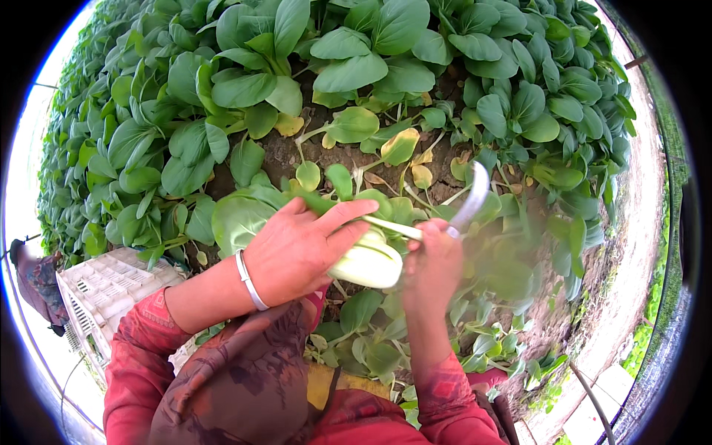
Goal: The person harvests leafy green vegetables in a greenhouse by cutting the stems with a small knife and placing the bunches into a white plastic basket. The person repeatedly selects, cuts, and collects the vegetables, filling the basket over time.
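My left hand (300,248) grips a bok choy plant (368,261) by its pale white base, its green leaves spreading left and up. A silver bangle sits on that wrist. My right hand (432,267) is closed around the handle of a curved knife (472,199), whose blurred blade rises up and to the right. The blade's lower part meets the plant's stalks just right of my left fingers. Trimmed leaves (371,348) lie on the soil below both hands.
A dense bed of bok choy (356,67) fills the ground ahead, with yellowed leaves (400,144) on bare soil (278,156) close to me. A white plastic crate (104,285) stands at lower left. A dirt path (630,245) runs along the right.
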